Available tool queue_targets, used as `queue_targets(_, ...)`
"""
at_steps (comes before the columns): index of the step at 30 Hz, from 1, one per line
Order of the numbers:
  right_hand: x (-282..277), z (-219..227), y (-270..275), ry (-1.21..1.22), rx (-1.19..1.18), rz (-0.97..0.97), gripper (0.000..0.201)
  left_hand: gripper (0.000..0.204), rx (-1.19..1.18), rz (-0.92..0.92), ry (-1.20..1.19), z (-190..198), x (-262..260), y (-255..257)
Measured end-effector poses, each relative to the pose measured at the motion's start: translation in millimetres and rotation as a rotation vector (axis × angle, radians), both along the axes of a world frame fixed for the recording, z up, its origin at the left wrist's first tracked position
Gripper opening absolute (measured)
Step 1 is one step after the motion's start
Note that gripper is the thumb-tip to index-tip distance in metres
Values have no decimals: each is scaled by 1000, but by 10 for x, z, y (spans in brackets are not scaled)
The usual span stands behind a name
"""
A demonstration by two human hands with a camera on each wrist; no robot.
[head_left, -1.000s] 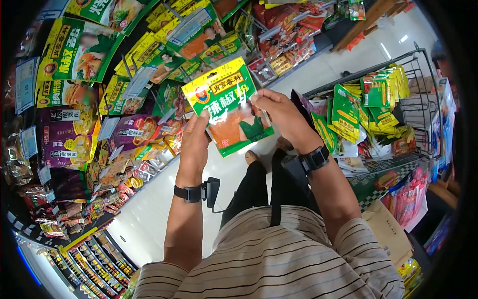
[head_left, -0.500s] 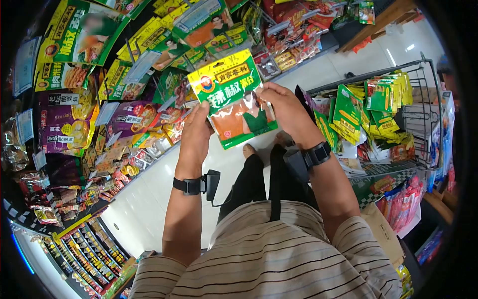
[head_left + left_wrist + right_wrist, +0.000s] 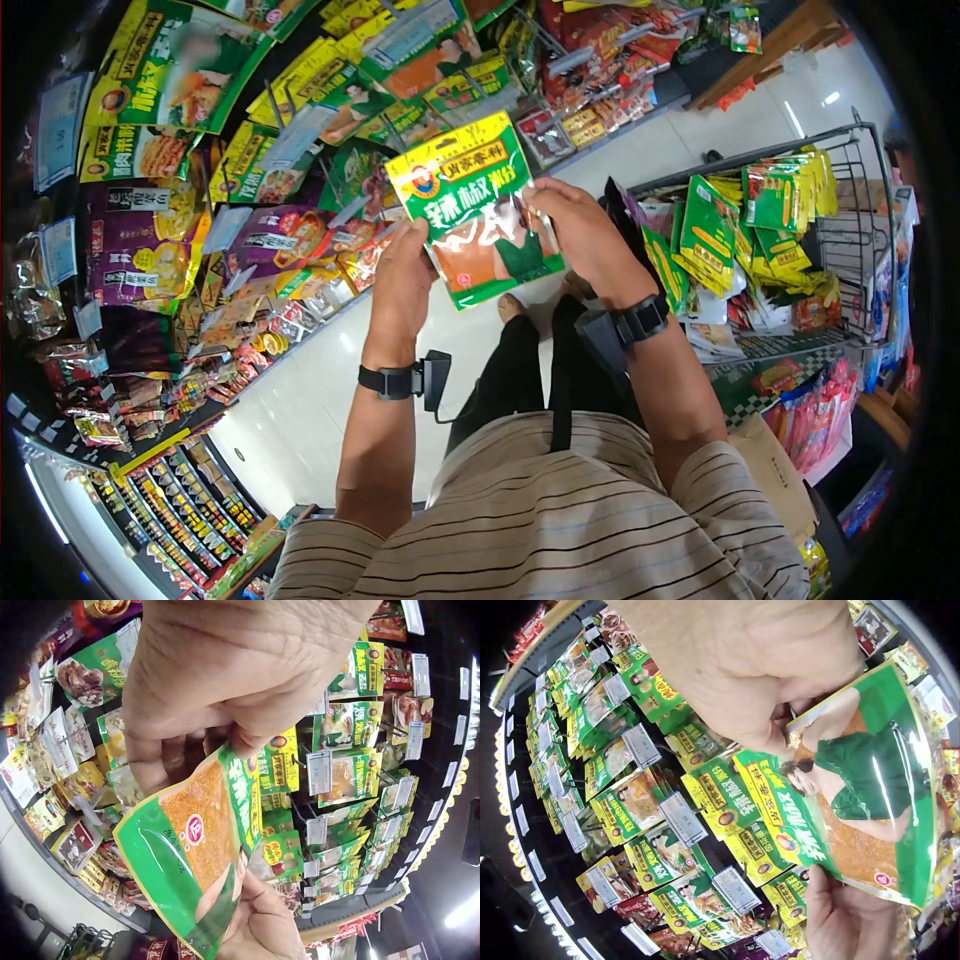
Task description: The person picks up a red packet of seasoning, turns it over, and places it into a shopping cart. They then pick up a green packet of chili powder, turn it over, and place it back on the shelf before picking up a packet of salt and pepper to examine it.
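Note:
A green and yellow seasoning packet (image 3: 476, 212), with orange powder showing through its front, is held up before the body, face towards the head camera. My left hand (image 3: 401, 282) pinches its left edge, thumb on the front and fingers behind. On the opposite edge my right hand (image 3: 580, 225) pinches it in the same way. The left wrist view shows the packet (image 3: 193, 847) slanting below the left hand (image 3: 232, 667). In the right wrist view the right hand (image 3: 757, 667) grips its upper edge, while the left thumb presses the lower one.
Racks of hanging spice packets (image 3: 160, 65) with price tags fill the left and top. On the right, a wire shopping cart (image 3: 860, 230) carries a pile of green and yellow packets (image 3: 712, 235). Pale tiled floor (image 3: 300, 440) lies between rack and cart.
The packet stays between both hands throughout. It dips slightly away from the rack and shifts a little to the right in the head view, and glare now crosses its middle.

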State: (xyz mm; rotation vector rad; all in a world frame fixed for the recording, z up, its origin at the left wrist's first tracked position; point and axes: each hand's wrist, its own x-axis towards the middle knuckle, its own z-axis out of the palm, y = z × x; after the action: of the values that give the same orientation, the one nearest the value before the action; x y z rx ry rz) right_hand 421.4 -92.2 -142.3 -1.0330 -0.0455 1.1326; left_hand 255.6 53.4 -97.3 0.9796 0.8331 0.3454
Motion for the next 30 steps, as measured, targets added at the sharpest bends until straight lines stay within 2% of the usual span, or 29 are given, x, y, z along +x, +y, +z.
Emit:
queue_targets(5,7,-52,-42,6,36,36,16,36,17,-44,79,-59,-55,33)
queue_targets(12,-17,-69,1,55,37,-17,17,33,-6,-42,16,-73,-18,-16)
queue_targets(16,-4,-65,-3,89,78,-44,19,36,-4,-134,29,-60,-2,-38)
queue_targets(23,30,-180,-78,104,59,-61,20,29,-4,-95,56,-110,112,-110)
queue_targets(30,66,-119,-126,51,33,-128,20,29,-1,-140,53,-155,191,-143)
